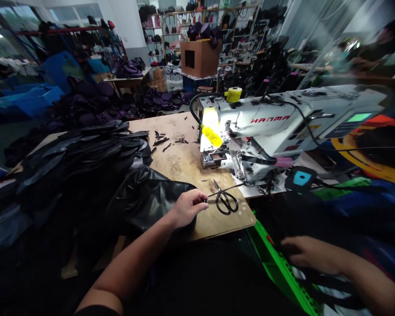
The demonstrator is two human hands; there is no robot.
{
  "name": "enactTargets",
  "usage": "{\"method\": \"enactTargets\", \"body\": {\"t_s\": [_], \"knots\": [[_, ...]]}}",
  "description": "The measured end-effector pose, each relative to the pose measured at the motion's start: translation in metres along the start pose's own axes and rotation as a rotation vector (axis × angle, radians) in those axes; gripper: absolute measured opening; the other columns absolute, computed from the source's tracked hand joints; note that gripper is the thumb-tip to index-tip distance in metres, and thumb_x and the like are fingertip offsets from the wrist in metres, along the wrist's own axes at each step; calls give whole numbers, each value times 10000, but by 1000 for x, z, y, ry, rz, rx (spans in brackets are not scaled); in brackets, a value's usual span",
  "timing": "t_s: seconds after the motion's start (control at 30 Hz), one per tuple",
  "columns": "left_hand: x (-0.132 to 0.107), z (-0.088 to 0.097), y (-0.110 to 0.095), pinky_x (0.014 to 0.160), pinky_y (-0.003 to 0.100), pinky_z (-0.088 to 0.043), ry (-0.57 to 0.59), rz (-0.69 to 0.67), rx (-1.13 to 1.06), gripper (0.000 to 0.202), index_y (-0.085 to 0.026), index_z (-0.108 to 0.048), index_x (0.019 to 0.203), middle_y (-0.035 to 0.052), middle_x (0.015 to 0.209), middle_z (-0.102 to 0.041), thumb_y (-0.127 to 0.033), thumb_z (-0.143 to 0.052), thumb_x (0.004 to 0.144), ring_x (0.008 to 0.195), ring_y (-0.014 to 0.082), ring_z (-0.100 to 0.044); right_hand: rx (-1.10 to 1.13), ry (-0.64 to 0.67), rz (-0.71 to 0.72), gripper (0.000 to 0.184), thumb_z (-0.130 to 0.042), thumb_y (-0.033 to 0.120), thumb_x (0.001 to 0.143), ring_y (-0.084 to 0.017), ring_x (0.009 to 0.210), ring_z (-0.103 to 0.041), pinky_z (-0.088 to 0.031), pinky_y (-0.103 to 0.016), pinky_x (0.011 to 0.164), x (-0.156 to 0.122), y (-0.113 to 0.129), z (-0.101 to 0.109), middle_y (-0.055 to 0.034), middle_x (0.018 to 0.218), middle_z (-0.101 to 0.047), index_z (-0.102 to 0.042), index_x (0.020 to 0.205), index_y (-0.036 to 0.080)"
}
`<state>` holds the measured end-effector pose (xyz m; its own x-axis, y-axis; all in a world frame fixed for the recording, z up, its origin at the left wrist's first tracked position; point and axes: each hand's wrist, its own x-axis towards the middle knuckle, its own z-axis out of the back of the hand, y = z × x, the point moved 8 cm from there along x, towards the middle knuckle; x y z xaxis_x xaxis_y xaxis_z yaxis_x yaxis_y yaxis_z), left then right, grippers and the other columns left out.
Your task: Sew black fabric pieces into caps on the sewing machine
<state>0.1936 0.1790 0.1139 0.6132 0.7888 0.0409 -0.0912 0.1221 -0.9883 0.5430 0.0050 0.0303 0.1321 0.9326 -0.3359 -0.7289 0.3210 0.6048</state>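
My left hand (190,207) is over the front of the wooden table, thumb and fingers pinched on the end of a narrow black strip (232,188). From there the strip runs right, across the scissors, toward the sewing machine (266,120). Black-handled scissors (226,202) lie just right of that hand, blades pointing away. Under and left of my left wrist spreads a shiny black leather-like piece (148,193). Off to the lower right, my right hand (301,251) reaches down over a green plastic crate (274,265); its fingers are blurred and partly lost against dark material.
A large heap of black cut pieces (85,153) covers the table's left side. Dark scraps (163,140) lie on the wooden tabletop (181,164). A lit yellow-wrapped lamp (212,136) hangs at the machine's needle end. Farther back stand a cardboard box (200,58) and shelves.
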Motion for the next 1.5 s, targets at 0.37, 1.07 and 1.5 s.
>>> {"method": "enactTargets", "body": {"t_s": [0.37, 1.07, 1.5], "knots": [[4, 2, -7, 726, 277, -495, 11, -123, 245, 164, -121, -738, 951, 63, 892, -676, -247, -716, 849, 784, 156, -614, -481, -37, 111, 365, -596, 182, 812, -276, 1070, -624, -442, -329, 927, 135, 122, -101, -205, 1183, -642, -617, 1161, 81], [18, 15, -7, 681, 262, -480, -10, -137, 299, 156, -147, -736, 923, 38, 871, -687, -267, -713, 826, 740, 141, -601, -395, 147, 624, 392, -564, 369, 926, -204, 859, -693, -488, -291, 751, 66, 187, -73, -53, 1014, -761, -669, 1290, 269], [33, 15, 23, 672, 270, -508, -105, 56, -191, 243, -129, -733, 902, 53, 832, -731, -314, -788, 755, 695, 130, -624, 117, -67, 524, 402, -562, 436, 966, -221, 987, -698, -549, -355, 873, 95, 214, -66, -104, 1208, -712, -638, 1294, 216]]}}
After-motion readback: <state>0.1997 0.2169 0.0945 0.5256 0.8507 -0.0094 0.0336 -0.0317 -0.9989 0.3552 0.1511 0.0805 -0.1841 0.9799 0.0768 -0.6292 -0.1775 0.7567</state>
